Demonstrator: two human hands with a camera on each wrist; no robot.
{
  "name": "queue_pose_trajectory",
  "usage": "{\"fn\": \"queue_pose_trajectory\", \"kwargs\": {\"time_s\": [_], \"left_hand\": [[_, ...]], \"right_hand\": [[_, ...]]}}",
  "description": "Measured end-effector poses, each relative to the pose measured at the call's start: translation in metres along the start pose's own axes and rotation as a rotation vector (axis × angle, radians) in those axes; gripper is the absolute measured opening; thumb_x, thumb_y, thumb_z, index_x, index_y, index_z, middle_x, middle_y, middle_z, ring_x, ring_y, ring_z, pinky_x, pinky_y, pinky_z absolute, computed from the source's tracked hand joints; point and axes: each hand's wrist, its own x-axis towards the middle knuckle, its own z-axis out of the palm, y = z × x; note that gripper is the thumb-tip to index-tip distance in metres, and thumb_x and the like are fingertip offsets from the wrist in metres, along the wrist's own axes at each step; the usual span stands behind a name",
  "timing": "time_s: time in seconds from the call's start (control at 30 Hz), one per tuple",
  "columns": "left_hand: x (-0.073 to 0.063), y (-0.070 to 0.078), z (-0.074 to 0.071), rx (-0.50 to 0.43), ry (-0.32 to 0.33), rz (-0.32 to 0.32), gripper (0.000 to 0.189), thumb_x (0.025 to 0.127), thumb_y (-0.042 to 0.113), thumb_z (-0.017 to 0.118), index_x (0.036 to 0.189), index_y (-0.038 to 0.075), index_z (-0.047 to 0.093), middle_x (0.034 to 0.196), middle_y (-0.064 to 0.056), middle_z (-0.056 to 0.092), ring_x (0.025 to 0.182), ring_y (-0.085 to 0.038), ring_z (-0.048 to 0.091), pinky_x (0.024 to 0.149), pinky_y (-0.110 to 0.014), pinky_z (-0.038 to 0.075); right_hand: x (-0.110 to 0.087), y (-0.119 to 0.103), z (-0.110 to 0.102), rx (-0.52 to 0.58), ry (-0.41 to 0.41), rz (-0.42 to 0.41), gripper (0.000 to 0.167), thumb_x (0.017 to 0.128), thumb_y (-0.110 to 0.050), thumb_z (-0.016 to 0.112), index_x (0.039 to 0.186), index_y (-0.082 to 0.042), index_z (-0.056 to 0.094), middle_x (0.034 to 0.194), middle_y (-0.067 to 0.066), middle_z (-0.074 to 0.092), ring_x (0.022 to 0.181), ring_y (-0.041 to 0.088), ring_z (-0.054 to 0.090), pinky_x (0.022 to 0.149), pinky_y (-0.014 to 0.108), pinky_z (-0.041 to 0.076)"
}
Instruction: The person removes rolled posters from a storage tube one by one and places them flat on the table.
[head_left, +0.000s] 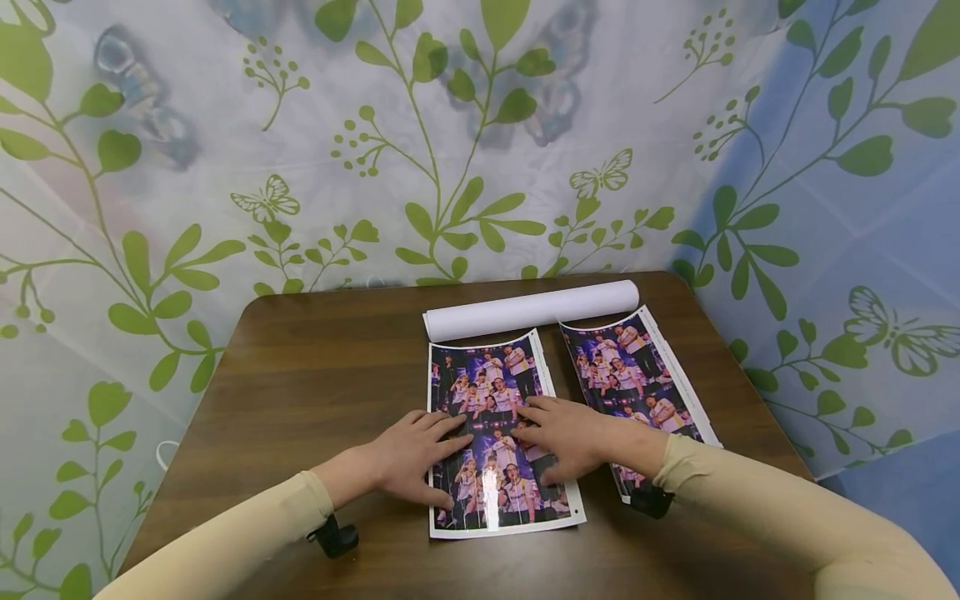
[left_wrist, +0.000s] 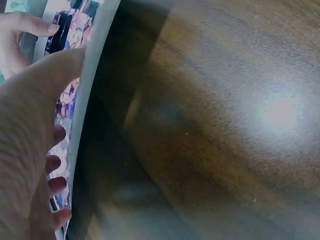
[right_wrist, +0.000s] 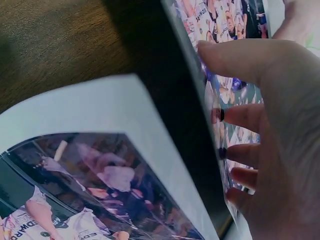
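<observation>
A glossy printed photo sheet (head_left: 491,379) with a white border lies on the brown table, showing two similar group pictures one above the other. On its left side my left hand (head_left: 416,454) rests with fingers extended over the print. My right hand (head_left: 573,437) lies across its right side, fingers spread and thumb toward the near edge. In the left wrist view, the thumb of the left hand (left_wrist: 30,110) reaches to the sheet's near edge. The right wrist view has the right hand (right_wrist: 285,95) touching the print with its fingertips; neither hand grips anything.
A second photo sheet (head_left: 637,358) with a curled far edge lies to the right, partly under my right forearm. Behind both sheets is a white paper roll (head_left: 532,311). The wooden table (head_left: 322,367) has a leaf-patterned curtain (head_left: 300,167) behind it.
</observation>
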Motion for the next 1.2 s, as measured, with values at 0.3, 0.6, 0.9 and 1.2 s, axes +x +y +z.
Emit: {"fn": "queue_pose_trajectory", "kwargs": {"time_s": [0.3, 0.6, 0.9, 1.2], "left_hand": [[0.003, -0.002, -0.009, 0.017, 0.11, 0.034, 0.087, 0.091, 0.079, 0.048, 0.159, 0.026, 0.04, 0.164, -0.007, 0.034, 0.147, -0.029, 0.033, 0.116, -0.052, 0.028], [0.002, -0.006, -0.021, -0.012, 0.231, 0.071, 0.084, 0.094, 0.079, 0.041, 0.157, 0.023, 0.045, 0.163, -0.009, 0.037, 0.146, -0.031, 0.034, 0.115, -0.054, 0.029], [-0.002, -0.022, -0.045, -0.039, 0.331, 0.025, 0.081, 0.097, 0.074, 0.042, 0.158, 0.021, 0.044, 0.164, -0.008, 0.035, 0.149, -0.03, 0.029, 0.121, -0.054, 0.018], [-0.003, -0.055, -0.065, -0.17, 0.43, -0.141, 0.07, 0.101, 0.062, 0.05, 0.155, 0.018, 0.047, 0.159, -0.009, 0.042, 0.145, -0.032, 0.035, 0.119, -0.055, 0.022]], "right_hand": [[0.002, -0.002, -0.004, -0.004, 0.1, -0.072, 0.075, 0.093, -0.065, 0.061, 0.153, -0.022, 0.051, 0.162, 0.008, 0.039, 0.152, 0.034, 0.024, 0.12, 0.051, 0.025], [0.005, 0.003, -0.018, 0.022, 0.179, -0.125, 0.071, 0.095, -0.061, 0.061, 0.153, -0.02, 0.051, 0.158, 0.011, 0.043, 0.151, 0.039, 0.025, 0.12, 0.058, 0.02], [0.008, 0.02, -0.044, -0.017, 0.258, -0.122, 0.071, 0.096, -0.053, 0.065, 0.154, -0.015, 0.049, 0.159, 0.014, 0.041, 0.151, 0.04, 0.024, 0.121, 0.059, 0.014], [0.022, 0.039, -0.067, -0.08, 0.297, -0.052, 0.074, 0.096, -0.049, 0.069, 0.158, -0.019, 0.042, 0.161, 0.014, 0.038, 0.152, 0.04, 0.022, 0.122, 0.058, 0.01]]}}
